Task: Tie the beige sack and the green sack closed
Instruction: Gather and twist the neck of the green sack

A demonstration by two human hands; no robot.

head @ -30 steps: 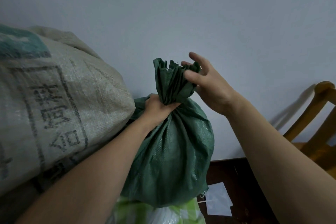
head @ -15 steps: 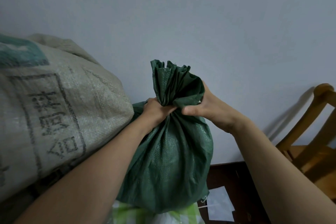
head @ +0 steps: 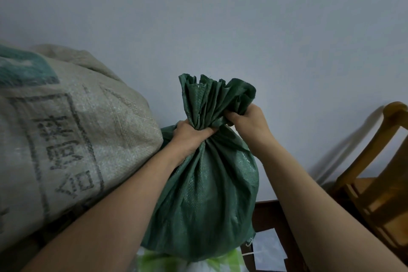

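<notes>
The green sack (head: 203,201) stands upright in the middle, full and round, its mouth gathered into pleats that fan out above the neck. My left hand (head: 189,134) is clenched around the neck from the left. My right hand (head: 247,121) grips the right part of the gathered top, just above and beside the neck. The beige sack (head: 66,139), large, woven and printed with dark characters, leans against the green sack's left side; its mouth is out of sight.
A wooden chair (head: 375,183) stands at the right against the pale wall (head: 242,17). Under the green sack lies a white and light-green bag (head: 189,265). White paper sheets (head: 267,254) lie on a dark wooden surface (head: 269,214) at lower right.
My right hand, open near the sack's top a second ago, came down and closed on the gathered fabric. The left hand kept its hold on the neck.
</notes>
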